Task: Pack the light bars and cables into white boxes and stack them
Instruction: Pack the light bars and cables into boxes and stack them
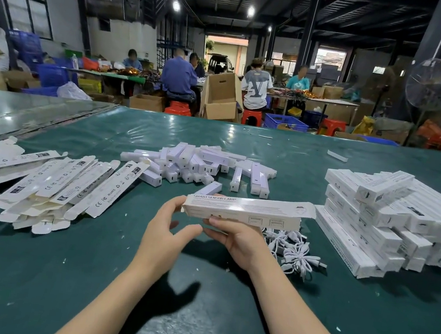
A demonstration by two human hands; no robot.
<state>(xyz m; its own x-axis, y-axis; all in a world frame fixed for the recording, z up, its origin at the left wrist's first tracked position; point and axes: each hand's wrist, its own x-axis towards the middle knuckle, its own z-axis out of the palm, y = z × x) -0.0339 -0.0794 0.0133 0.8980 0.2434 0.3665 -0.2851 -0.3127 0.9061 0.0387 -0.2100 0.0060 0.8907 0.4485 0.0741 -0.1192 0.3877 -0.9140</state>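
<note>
Now we hold one white box (247,209) in the middle of the frame, a little above the green tabletop (57,271). Our right hand (240,240) is under the box, with its fingers curled round the bottom and the thumb on the front side. Our left hand (168,224) is at the left end of the box. Its fingers (180,203) are loosely bent and just touch that end, and the thumb sticks out and holds nothing. We think the box is light and made of thin card, so a hard squeeze could dent it. It looks shiny, so it may slip a bit. It is long, so it is best to hold it near the middle or at both ends. The flap at the right end sticks out, so we should keep the box flat or things may slide out. We cannot tell what is inside. The light bars (199,166) lie in a heap in the upper middle. The cables (295,251) are soft and tangled, just right of our right hand. The flat boxes (68,191) are on the left, and the packed stack (393,219) is on the right.
</note>
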